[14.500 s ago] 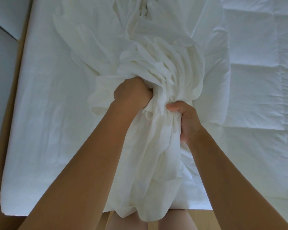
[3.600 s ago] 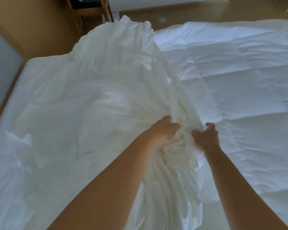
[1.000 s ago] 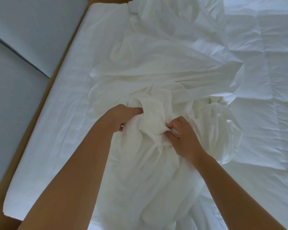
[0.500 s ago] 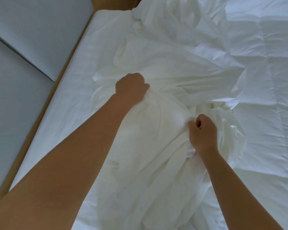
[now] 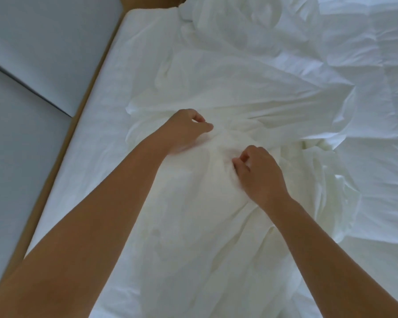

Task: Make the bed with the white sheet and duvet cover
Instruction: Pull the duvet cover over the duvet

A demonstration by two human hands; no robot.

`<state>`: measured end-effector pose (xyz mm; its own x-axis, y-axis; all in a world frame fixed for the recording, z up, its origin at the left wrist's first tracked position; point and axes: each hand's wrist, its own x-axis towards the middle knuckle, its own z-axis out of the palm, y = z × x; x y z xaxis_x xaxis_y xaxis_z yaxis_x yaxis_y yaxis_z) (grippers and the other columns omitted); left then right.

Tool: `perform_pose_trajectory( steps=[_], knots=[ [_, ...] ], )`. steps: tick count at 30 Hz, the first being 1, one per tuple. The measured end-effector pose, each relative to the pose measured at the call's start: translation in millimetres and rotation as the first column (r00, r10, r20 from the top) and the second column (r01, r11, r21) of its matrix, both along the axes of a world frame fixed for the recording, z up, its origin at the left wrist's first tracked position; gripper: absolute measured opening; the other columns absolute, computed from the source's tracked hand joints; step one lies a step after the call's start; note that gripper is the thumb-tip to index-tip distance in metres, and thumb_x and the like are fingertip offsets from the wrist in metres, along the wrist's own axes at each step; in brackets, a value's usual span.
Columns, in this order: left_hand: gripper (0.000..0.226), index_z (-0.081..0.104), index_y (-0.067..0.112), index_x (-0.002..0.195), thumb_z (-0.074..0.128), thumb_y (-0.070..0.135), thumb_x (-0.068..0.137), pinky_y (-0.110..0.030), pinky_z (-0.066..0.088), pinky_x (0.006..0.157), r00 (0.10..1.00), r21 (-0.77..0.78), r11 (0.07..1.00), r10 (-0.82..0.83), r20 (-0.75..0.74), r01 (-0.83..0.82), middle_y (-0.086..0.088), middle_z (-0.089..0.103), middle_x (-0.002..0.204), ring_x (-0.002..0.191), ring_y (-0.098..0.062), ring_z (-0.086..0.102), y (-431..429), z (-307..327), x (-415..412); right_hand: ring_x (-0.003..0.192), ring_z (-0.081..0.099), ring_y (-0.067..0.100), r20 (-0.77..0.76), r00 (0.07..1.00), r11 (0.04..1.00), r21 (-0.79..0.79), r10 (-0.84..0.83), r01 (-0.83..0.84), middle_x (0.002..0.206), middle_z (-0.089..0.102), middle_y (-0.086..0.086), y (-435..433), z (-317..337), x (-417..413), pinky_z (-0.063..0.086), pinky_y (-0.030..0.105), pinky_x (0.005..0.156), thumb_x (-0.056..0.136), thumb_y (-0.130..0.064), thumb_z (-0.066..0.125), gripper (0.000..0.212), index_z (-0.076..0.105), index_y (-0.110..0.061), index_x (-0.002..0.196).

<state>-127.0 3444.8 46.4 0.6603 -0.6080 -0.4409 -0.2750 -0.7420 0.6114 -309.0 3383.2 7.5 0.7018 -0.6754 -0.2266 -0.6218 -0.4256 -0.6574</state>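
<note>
My left hand (image 5: 184,131) lies loosely curled on the crumpled white fabric duvet cover (image 5: 216,226); my right hand (image 5: 261,177) pinches a fold just beside it.

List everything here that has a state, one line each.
duvet cover, bunched and creased in the middle, not spread.
quilted duvet, lying flat, outside the cover.
sheet, spread flat at left, lightly wrinkled.
left hand, fingers curled over the cover, grip unclear.
right hand, fingers curled, pinching a gather of the cover.
</note>
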Motion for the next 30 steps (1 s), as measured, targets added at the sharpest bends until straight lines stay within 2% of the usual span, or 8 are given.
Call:
perform_pose_trajectory(
  steps=[4, 10, 12, 14, 17, 20, 27, 30],
  knots=[
    [0.054, 0.067, 0.011, 0.087, 0.063, 0.064, 0.075, -0.030, 0.046, 0.067, 0.996, 0.375, 0.924, -0.060, -0.060, 0.078, -0.003, 0.066, 0.082, 0.073, -0.021, 0.062, 21.8, 24.6, 6.3, 0.069, 0.049, 0.026, 0.029, 0.999, 0.996, -0.076, -0.042, 0.044, 0.070, 0.049, 0.000, -20.0, -10.0, -13.7, 0.035, 0.033, 0.064, 0.097, -0.027, 0.045, 0.019, 0.040, -0.016, 0.083],
    [0.028, 0.067, 0.012, 0.079, 0.073, 0.040, 0.076, -0.036, 0.055, 0.070, 0.973, 0.119, 0.985, 0.142, -0.180, -0.122, -0.008, 0.070, 0.077, 0.068, -0.025, 0.065, -7.9, 30.7, -10.8, 0.076, 0.055, 0.030, 0.055, 0.996, 0.993, -0.093, -0.070, 0.075, 0.074, 0.052, -0.002, -52.5, -13.0, -28.1, 0.040, 0.034, 0.065, 0.094, -0.025, 0.052, 0.013, 0.049, -0.016, 0.086],
    [0.027, 0.064, 0.018, 0.059, 0.071, 0.037, 0.077, -0.027, 0.048, 0.059, 0.979, 0.114, 0.989, 0.113, -0.171, -0.095, -0.002, 0.061, 0.059, 0.055, -0.021, 0.057, -18.1, 29.9, -20.0, 0.091, 0.054, 0.032, -0.081, 0.997, 0.975, -0.218, 0.019, -0.037, 0.095, 0.054, 0.007, -44.4, -13.1, -24.1, 0.040, 0.035, 0.072, 0.094, -0.020, 0.051, 0.012, 0.056, -0.010, 0.096],
    [0.036, 0.053, 0.019, 0.050, 0.070, 0.035, 0.077, -0.022, 0.034, 0.048, 0.988, 0.121, 0.991, 0.066, -0.143, -0.049, 0.001, 0.048, 0.049, 0.046, -0.016, 0.044, -25.0, 27.9, -27.7, 0.097, 0.052, 0.032, 0.018, 0.998, 0.950, -0.309, 0.059, -0.051, 0.103, 0.053, 0.014, -30.9, -9.1, -21.0, 0.040, 0.034, 0.076, 0.091, -0.013, 0.055, 0.016, 0.062, -0.003, 0.100],
    [0.023, 0.054, 0.016, 0.071, 0.069, 0.031, 0.079, -0.024, 0.037, 0.049, 0.987, 0.072, 0.994, 0.088, -0.131, -0.079, -0.007, 0.049, 0.067, 0.054, -0.018, 0.045, -29.1, 31.4, -32.8, 0.086, 0.050, 0.025, 0.326, 0.945, 0.968, -0.239, 0.004, 0.078, 0.090, 0.057, 0.011, -8.4, 5.5, -19.5, 0.039, 0.030, 0.075, 0.088, -0.022, 0.059, 0.020, 0.065, -0.003, 0.087],
    [0.024, 0.068, 0.006, 0.088, 0.070, 0.029, 0.081, -0.027, 0.056, 0.063, 0.935, -0.004, 0.977, 0.202, -0.292, -0.213, -0.006, 0.068, 0.081, 0.064, -0.018, 0.063, -29.1, 37.8, -33.7, 0.077, 0.044, 0.016, 0.272, 0.961, 0.987, -0.164, 0.039, 0.006, 0.080, 0.050, -0.001, -0.8, 3.1, -20.9, 0.032, 0.022, 0.069, 0.090, -0.029, 0.059, 0.021, 0.056, -0.011, 0.081],
    [0.014, 0.059, 0.009, 0.083, 0.059, 0.020, 0.092, -0.026, 0.054, 0.049, 0.602, -0.140, 0.768, 0.359, -0.713, -0.625, -0.003, 0.065, 0.063, 0.050, -0.014, 0.064, -29.6, 34.8, -61.6, 0.063, 0.047, 0.008, 0.421, 0.902, 0.994, 0.092, -0.094, 0.061, 0.067, 0.049, -0.008, -0.1, -0.9, -30.9, 0.035, 0.010, 0.062, 0.091, -0.011, 0.057, 0.024, 0.048, -0.015, 0.069],
    [0.021, 0.057, 0.012, 0.080, 0.055, 0.029, 0.092, -0.029, 0.058, 0.057, 0.675, -0.092, 0.849, 0.343, -0.653, -0.521, 0.001, 0.060, 0.048, 0.045, -0.013, 0.060, -21.7, 29.2, -61.7, 0.059, 0.048, 0.007, 0.406, 0.878, 0.923, 0.374, -0.252, 0.092, 0.064, 0.056, -0.001, 9.7, -1.8, -31.7, 0.038, 0.012, 0.059, 0.092, -0.013, 0.056, 0.022, 0.051, -0.012, 0.070]
  ],
)
